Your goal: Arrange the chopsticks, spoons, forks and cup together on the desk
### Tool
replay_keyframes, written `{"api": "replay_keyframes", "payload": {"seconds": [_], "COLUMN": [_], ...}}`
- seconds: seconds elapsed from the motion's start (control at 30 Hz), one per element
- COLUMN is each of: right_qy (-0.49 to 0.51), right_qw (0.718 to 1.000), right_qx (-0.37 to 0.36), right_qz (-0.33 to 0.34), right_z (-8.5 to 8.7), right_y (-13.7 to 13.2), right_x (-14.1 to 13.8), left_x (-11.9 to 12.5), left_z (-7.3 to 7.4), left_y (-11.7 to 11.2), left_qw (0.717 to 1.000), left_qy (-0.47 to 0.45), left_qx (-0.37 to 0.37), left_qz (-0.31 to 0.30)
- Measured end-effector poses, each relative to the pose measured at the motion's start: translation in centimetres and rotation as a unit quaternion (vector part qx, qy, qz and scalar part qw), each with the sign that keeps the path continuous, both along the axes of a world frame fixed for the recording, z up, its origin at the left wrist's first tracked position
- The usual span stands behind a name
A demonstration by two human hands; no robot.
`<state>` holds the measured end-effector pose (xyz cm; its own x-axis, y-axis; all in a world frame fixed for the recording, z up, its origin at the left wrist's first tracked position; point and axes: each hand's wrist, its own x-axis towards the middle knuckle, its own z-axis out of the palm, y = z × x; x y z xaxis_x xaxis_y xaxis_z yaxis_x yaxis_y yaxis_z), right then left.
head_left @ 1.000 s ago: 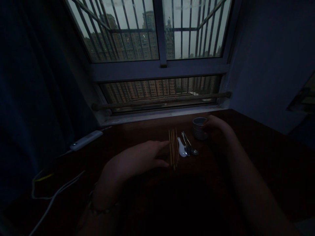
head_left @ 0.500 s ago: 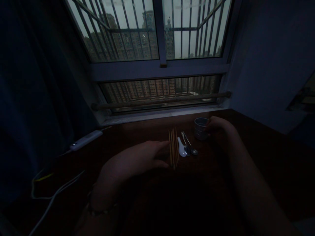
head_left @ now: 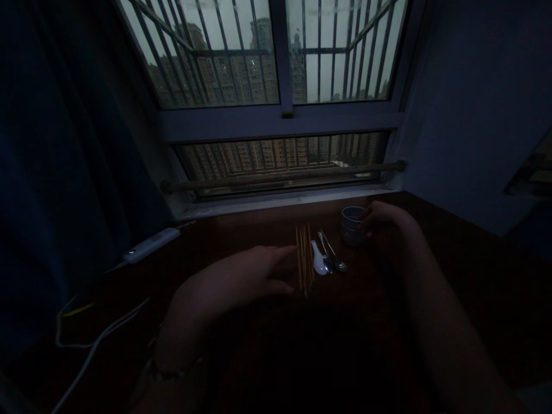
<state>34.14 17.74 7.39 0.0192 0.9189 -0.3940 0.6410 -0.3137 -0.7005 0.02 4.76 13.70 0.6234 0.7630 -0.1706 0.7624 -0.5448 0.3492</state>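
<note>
My left hand [head_left: 254, 271] lies at the left side of a row of several wooden chopsticks [head_left: 304, 261], thumb and fingers spread apart. Its fingertips reach the nearest stick; whether they touch is too dark to tell. Just right of the chopsticks are a white soup spoon [head_left: 318, 259] and metal spoons [head_left: 329, 254], lying side by side with handles pointing away from me. Farther right, a round greyish cup [head_left: 352, 227] stands upright on the table. My right hand [head_left: 379, 217] is closed on the cup's right side, fingers at its rim.
The dark wooden table [head_left: 259, 224] reaches to a barred window [head_left: 276, 121]. A white power strip [head_left: 152, 244] and white cables [head_left: 97, 339] with a yellow piece [head_left: 77, 310] lie at left. A dark curtain [head_left: 64, 144] hangs on the left, and a wall [head_left: 466, 115] stands on the right.
My left hand has shifted very slightly left beside the chopsticks. My right hand still holds the cup, and the spoons and chopsticks lie as before.
</note>
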Motion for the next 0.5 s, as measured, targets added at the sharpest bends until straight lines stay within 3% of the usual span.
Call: {"api": "replay_keyframes", "payload": {"seconds": [0.13,0.3,0.4,0.5], "right_qy": [-0.001,-0.021,-0.034,-0.086], "right_qw": [0.999,0.983,0.949,0.886], "right_qx": [0.048,0.153,0.21,0.283], "right_qz": [-0.002,0.101,0.233,0.357], "right_z": [1.9,5.4,6.5,5.6], "right_y": [-1.3,-5.2,-8.0,-10.1], "right_x": [-1.0,-4.2,-7.7,-12.4], "left_x": [-0.4,-0.7,-0.8,-0.5], "left_z": [-0.1,-0.1,-0.2,-0.5], "left_y": [-0.1,-1.3,-2.2,-3.1], "left_qw": [1.0,0.996,0.985,0.978], "left_qy": [0.0,0.001,-0.005,-0.012], "left_qx": [0.016,0.091,0.174,0.201], "left_qz": [0.0,-0.005,-0.014,-0.048]}}
